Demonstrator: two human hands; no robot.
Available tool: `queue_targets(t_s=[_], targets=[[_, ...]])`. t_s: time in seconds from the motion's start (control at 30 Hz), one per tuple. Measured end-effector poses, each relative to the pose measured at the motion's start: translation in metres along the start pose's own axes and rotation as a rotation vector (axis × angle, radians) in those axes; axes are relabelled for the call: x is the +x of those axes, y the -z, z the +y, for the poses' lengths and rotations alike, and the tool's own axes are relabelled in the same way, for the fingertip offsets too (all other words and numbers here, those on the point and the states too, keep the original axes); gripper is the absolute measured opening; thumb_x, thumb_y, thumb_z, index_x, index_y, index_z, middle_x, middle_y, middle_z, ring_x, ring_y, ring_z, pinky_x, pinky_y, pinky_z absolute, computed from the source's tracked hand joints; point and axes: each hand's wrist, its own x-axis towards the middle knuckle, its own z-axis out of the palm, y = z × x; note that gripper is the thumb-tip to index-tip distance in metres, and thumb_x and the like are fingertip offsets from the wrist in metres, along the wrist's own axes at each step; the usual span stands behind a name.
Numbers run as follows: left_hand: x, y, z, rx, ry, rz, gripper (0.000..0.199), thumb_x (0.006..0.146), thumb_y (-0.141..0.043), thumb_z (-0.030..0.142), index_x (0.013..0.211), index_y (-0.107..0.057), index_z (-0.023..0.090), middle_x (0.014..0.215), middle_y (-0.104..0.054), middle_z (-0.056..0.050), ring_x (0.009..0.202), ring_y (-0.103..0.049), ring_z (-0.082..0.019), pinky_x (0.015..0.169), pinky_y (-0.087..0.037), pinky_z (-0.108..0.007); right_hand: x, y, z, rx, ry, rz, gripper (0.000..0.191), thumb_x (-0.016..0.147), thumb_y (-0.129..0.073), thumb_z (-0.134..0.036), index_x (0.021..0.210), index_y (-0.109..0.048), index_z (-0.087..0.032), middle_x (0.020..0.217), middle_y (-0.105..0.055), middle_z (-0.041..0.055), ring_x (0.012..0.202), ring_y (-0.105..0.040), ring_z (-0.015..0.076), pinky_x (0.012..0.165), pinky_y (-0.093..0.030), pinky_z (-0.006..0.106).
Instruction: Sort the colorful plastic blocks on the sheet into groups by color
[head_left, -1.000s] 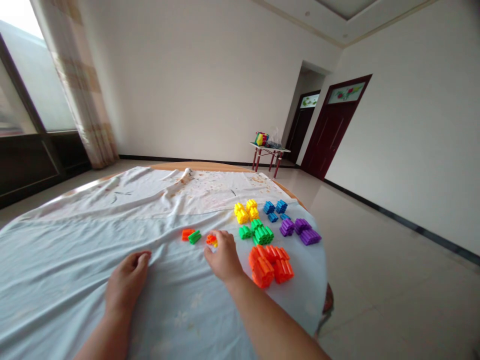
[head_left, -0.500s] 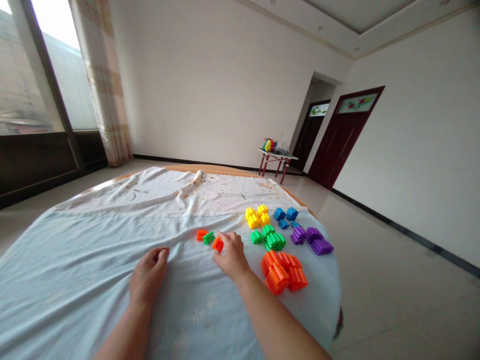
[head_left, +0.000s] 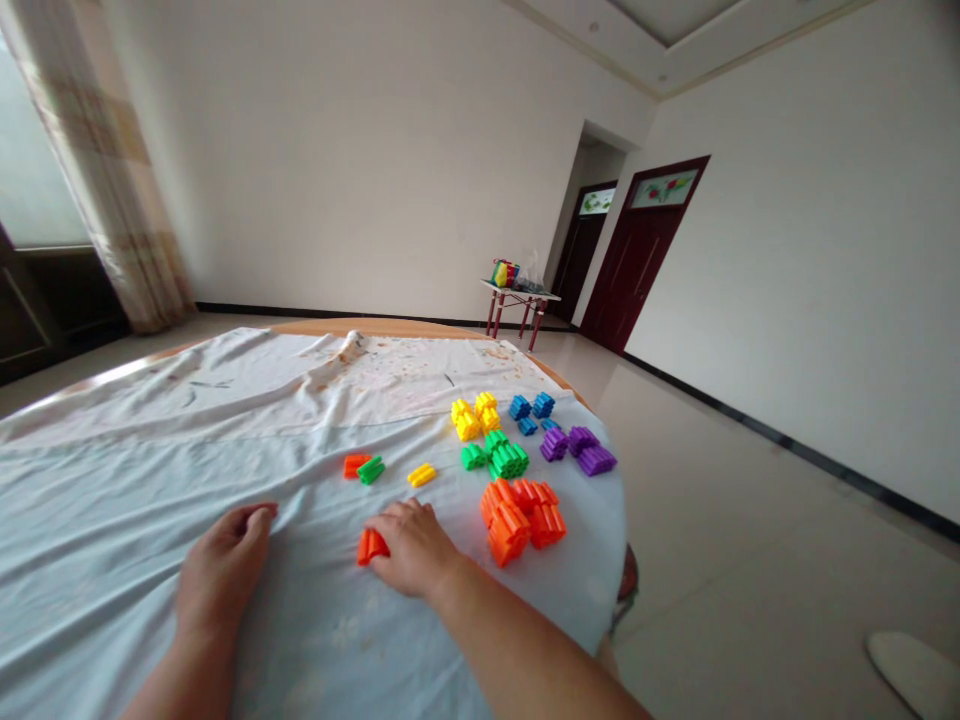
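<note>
My right hand (head_left: 411, 545) is closed on an orange ridged plastic block (head_left: 373, 547), low over the blue cloth or touching it; which, I cannot tell. Part of the block is covered by the fingers. To the left, my left hand (head_left: 225, 560) lies on the cloth with fingers curled and thumb against them, nothing showing in it. Beyond the hands, another orange block (head_left: 356, 466) touches a green block (head_left: 370, 470). A yellow block (head_left: 421, 475) lies by itself to the right of these two.
Blocks stand grouped by colour at the right: orange (head_left: 517, 520), green (head_left: 502, 456), yellow (head_left: 474, 414), blue (head_left: 531, 408) and purple (head_left: 581, 446). The round table's right edge runs just past them. A small side table (head_left: 520, 293) stands by the far wall.
My right hand has drawn nearer to me with the orange block. The yellow block that it hid now shows. My left hand stays curled, and the view has turned right.
</note>
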Motion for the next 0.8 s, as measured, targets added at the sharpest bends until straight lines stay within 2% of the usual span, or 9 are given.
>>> queue_targets(t_s=[0.13, 0.2, 0.3, 0.37, 0.43, 0.53, 0.67, 0.8], targets=[[0.002, -0.001, -0.004, -0.002, -0.006, 0.011, 0.039, 0.078, -0.045, 0.045, 0.097, -0.067, 0.020, 0.093, -0.070, -0.005, 0.091, -0.062, -0.023, 0.071, -0.043, -0.028, -0.010, 0.012, -0.003, 0.098, 0.077, 0.039, 0.037, 0.073, -0.071, -0.035, 0.108, -0.065, -0.023, 0.100, -0.066, 0.0049, 0.098, -0.057, 0.0227, 0.089, -0.043, 0.035], [0.003, -0.003, -0.007, -0.006, -0.008, 0.019, 0.039, 0.078, -0.044, 0.045, 0.098, -0.067, 0.020, 0.095, -0.070, -0.005, 0.093, -0.061, -0.023, 0.072, -0.043, -0.027, -0.020, 0.029, -0.003, 0.199, 0.136, 0.050, 0.044, 0.070, -0.076, -0.034, 0.110, -0.065, -0.021, 0.100, -0.066, 0.0048, 0.098, -0.058, 0.0202, 0.091, -0.043, 0.031], [0.005, -0.004, -0.009, 0.016, -0.004, 0.014, 0.040, 0.078, -0.044, 0.046, 0.099, -0.067, 0.021, 0.095, -0.070, -0.005, 0.093, -0.061, -0.023, 0.072, -0.043, -0.028, -0.036, 0.064, 0.006, 0.352, 0.163, 0.067, 0.047, 0.069, -0.078, -0.032, 0.113, -0.064, -0.022, 0.103, -0.064, 0.0033, 0.088, -0.059, 0.0147, 0.086, -0.046, 0.025], [0.005, -0.004, -0.009, 0.026, -0.001, 0.011, 0.040, 0.078, -0.044, 0.046, 0.099, -0.067, 0.021, 0.094, -0.069, -0.005, 0.092, -0.061, -0.023, 0.071, -0.042, -0.028, -0.044, 0.092, 0.021, 0.391, 0.134, 0.066, 0.043, 0.071, -0.076, -0.029, 0.112, -0.065, -0.024, 0.102, -0.062, 0.0016, 0.080, -0.058, 0.0118, 0.082, -0.047, 0.025], [0.006, -0.004, -0.008, 0.030, -0.002, 0.011, 0.040, 0.078, -0.044, 0.046, 0.099, -0.067, 0.022, 0.094, -0.069, -0.004, 0.092, -0.061, -0.022, 0.072, -0.042, -0.027, -0.047, 0.116, 0.044, 0.358, 0.097, 0.049, 0.040, 0.072, -0.074, -0.024, 0.111, -0.066, -0.026, 0.099, -0.061, 0.0001, 0.080, -0.057, 0.0115, 0.083, -0.046, 0.026], [0.006, -0.005, -0.008, 0.038, 0.009, 0.009, 0.040, 0.078, -0.043, 0.046, 0.099, -0.067, 0.022, 0.095, -0.068, -0.005, 0.093, -0.060, -0.022, 0.072, -0.041, -0.027, -0.048, 0.140, 0.082, 0.256, 0.007, -0.011, 0.040, 0.070, -0.070, -0.017, 0.110, -0.067, -0.024, 0.098, -0.058, 0.0012, 0.078, -0.056, 0.0118, 0.078, -0.046, 0.025], [0.007, -0.006, -0.010, 0.021, 0.014, 0.007, 0.039, 0.079, -0.043, 0.046, 0.100, -0.066, 0.022, 0.096, -0.068, -0.004, 0.093, -0.060, -0.022, 0.072, -0.041, -0.027, -0.049, 0.146, 0.121, 0.175, -0.036, -0.083, 0.040, 0.070, -0.064, -0.015, 0.109, -0.068, -0.023, 0.097, -0.056, 0.0020, 0.080, -0.055, 0.0130, 0.073, -0.046, 0.023], [0.006, -0.004, -0.007, 0.037, 0.031, -0.003, 0.040, 0.079, -0.042, 0.046, 0.101, -0.065, 0.023, 0.097, -0.068, -0.004, 0.094, -0.060, -0.021, 0.073, -0.040, -0.027, -0.051, 0.138, 0.137, 0.195, -0.032, -0.119, 0.042, 0.069, -0.061, -0.013, 0.110, -0.067, -0.022, 0.099, -0.055, 0.0031, 0.085, -0.055, 0.0143, 0.072, -0.047, 0.023]])
